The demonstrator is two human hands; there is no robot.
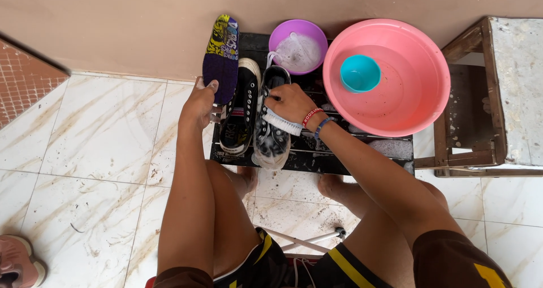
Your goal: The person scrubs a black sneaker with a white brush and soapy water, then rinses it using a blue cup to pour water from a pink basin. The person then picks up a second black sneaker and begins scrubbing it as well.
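Hands at work over a black grate (317, 158) set on the tiled floor against the wall. Right hand (289, 102) is closed around a white scrub brush (281, 121), pressing it on a soapy black sneaker (271, 127) that lies near the middle of the grate. Left hand (199, 104), just off the grate's left edge, pinches the lower end of an insole (221, 56) between thumb and fingers; the insole stands upright, its purple and yellow face showing. A second black sneaker (240, 110) lies beside the first, toward the grate's left side. Purple bowl (298, 45) sits at the grate's far edge. Pink basin (418, 96), holding a teal cup (360, 73), covers the grate's right part.
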